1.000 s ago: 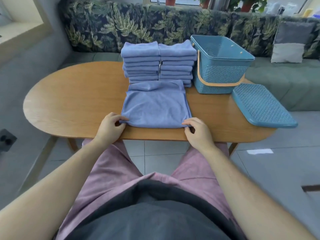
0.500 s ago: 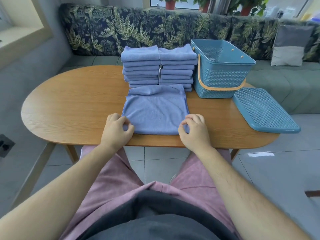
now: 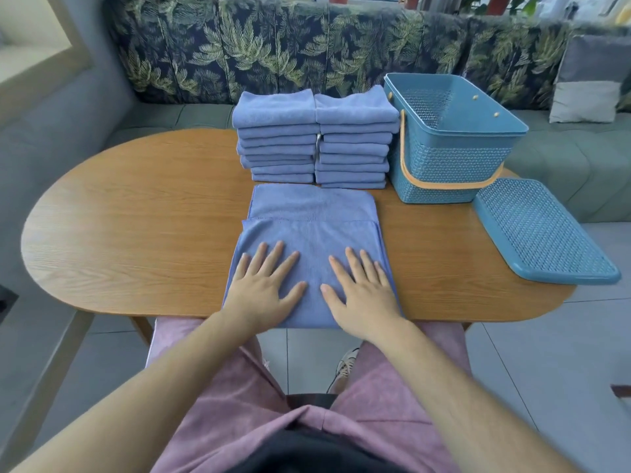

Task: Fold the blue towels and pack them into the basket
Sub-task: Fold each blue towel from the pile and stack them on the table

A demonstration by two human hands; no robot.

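Mid-fold: left hand and right hand, fingers splayed flat, gripping nothing, press towel at lower centre. Next probably another fold; basket empty.

Soft daylight, wide-angle bowed edges

The towel is soft, matt blue cloth, the table smooth grained wood with a slight sheen, and the basket and lid woven-textured blue plastic.
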